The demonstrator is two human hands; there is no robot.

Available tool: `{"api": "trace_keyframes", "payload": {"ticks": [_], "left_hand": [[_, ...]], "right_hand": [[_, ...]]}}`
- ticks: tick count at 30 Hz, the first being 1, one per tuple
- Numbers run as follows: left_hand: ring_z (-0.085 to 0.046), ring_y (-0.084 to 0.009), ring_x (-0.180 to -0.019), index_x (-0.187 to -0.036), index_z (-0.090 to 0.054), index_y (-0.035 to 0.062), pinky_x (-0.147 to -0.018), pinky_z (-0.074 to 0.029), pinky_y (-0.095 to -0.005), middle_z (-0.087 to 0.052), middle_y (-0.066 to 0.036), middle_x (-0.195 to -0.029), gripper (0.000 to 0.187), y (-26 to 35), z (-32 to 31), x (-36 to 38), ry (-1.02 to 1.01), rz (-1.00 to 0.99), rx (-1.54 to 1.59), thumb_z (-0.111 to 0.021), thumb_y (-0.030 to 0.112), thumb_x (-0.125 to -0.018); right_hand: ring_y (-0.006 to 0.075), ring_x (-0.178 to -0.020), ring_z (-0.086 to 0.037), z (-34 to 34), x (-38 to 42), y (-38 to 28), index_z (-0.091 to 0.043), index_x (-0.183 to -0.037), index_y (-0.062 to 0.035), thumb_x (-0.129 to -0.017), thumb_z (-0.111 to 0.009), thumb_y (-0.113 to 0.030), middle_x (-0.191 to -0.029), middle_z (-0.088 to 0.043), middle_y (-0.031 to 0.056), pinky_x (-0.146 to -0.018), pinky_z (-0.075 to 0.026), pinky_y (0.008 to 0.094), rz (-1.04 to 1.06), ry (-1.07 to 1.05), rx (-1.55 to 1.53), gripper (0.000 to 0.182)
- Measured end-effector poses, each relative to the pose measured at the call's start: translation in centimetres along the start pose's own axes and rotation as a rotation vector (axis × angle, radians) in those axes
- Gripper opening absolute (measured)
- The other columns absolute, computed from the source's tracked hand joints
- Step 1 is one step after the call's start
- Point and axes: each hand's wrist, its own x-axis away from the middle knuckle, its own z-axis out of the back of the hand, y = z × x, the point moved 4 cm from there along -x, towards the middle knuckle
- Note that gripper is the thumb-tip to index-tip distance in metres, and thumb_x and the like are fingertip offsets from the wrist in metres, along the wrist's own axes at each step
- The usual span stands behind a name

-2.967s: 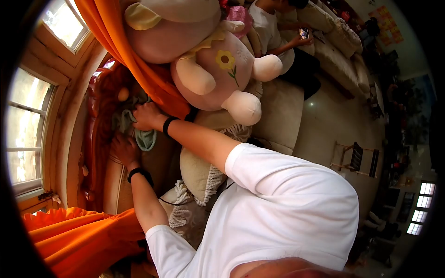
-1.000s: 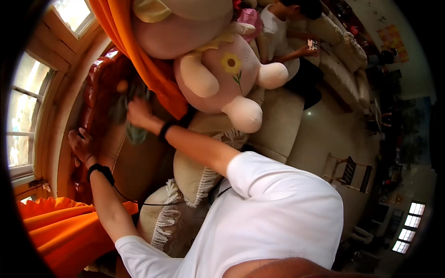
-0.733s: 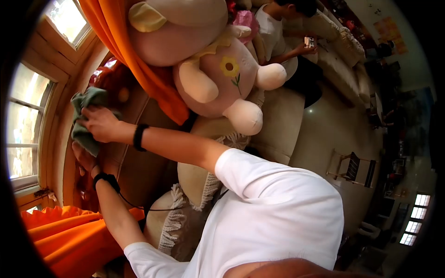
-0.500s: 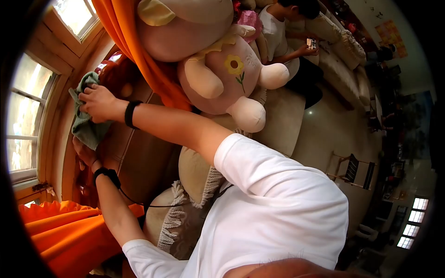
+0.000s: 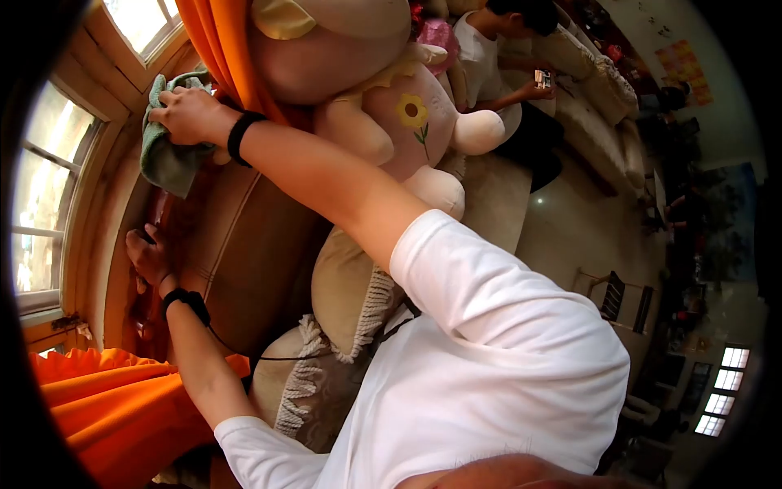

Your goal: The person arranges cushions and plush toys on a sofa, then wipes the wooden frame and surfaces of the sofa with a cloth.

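Observation:
My right hand (image 5: pixel 194 116) is closed on a grey-green cloth (image 5: pixel 173 167), which hangs in folds by the window frame. Some of its fingers are hidden in the cloth. Lower down, my left hand (image 5: pixel 150 254) is curled over the dark red wooden rail (image 5: pixel 145 326) along the sofa back, apart from the cloth. Part of its grip is hidden. A black band sits on each wrist. Beside my right forearm leans a big pink plush toy (image 5: pixel 411 122) with a sunflower on its belly.
Windows (image 5: pixel 53 187) line the left side. An orange curtain (image 5: pixel 216 49) hangs by the toy, and another orange curtain (image 5: pixel 122 407) is at lower left. Fringed cushions (image 5: pixel 346 285) lie on the sofa below my arms. A seated person (image 5: pixel 489 57) holds a small device.
My right hand has moved up and slightly right with the cloth, towards the upper curtain. The cloth has come away from my left hand, which stays near the rail and now shows more fully.

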Motion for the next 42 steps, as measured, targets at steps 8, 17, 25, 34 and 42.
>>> {"api": "trace_keyframes", "payload": {"ticks": [8, 17, 25, 34, 42], "left_hand": [[-0.056, -0.0400, -0.088, -0.093, -0.052, 0.0020, -0.076, -0.046, -0.0490, -0.057, -0.019, -0.091, 0.033, -0.7, -0.2, 0.1, -0.021, -0.017, -0.011, -0.053, 0.035, -0.093], [-0.056, -0.0394, -0.086, -0.091, -0.052, 0.0027, -0.076, -0.046, -0.0494, -0.057, -0.018, -0.087, 0.033, 0.1, 0.5, 0.1, 0.005, 0.000, -0.041, -0.052, 0.036, -0.094], [-0.056, -0.0388, -0.086, -0.091, -0.052, 0.0031, -0.075, -0.046, -0.0488, -0.057, -0.018, -0.087, 0.032, -0.3, 0.3, -0.1, -0.007, -0.012, -0.039, -0.053, 0.035, -0.093], [-0.056, -0.0404, -0.087, -0.091, -0.053, 0.0027, -0.076, -0.046, -0.0494, -0.057, -0.020, -0.088, 0.030, -0.3, 0.1, 0.0, -0.001, 0.002, -0.021, -0.054, 0.033, -0.093], [-0.056, -0.0405, -0.086, -0.090, -0.053, 0.0037, -0.074, -0.046, -0.0489, -0.057, -0.020, -0.086, 0.029, -0.7, 0.1, -0.2, 0.047, -0.071, -0.038, -0.054, 0.033, -0.093]], "right_hand": [[0.0312, -0.113, -0.054, 0.6, -0.4, -0.7, -0.065, -0.117, -0.0219, -0.075, -0.061, -0.032, -0.118, -0.057, 0.0130, -0.097, -0.039, 0.0474, -0.179, -0.068, -0.141, 0.043], [0.0290, -0.112, -0.057, -0.1, -0.8, -0.1, -0.068, -0.109, -0.0188, -0.073, -0.064, -0.036, -0.112, -0.061, 0.0114, -0.093, -0.043, 0.0455, -0.333, 0.062, -0.160, 0.039], [0.0289, -0.112, -0.057, 0.1, -0.7, 0.4, -0.068, -0.109, -0.0181, -0.073, -0.064, -0.043, -0.114, -0.061, 0.0105, -0.096, -0.041, 0.0450, -0.193, -0.029, -0.131, 0.044], [0.0324, -0.111, -0.057, -0.7, -1.6, 0.2, -0.067, -0.109, -0.0164, -0.071, -0.066, -0.043, -0.113, -0.060, 0.0143, -0.099, -0.039, 0.0500, -0.402, 0.019, -0.156, 0.046], [0.0250, -0.108, -0.057, 0.3, 1.6, -3.2, -0.066, -0.109, -0.0239, -0.070, -0.070, -0.051, -0.111, -0.059, 0.0065, -0.091, -0.041, 0.0495, 0.243, 0.050, 0.092, 0.048]]}}
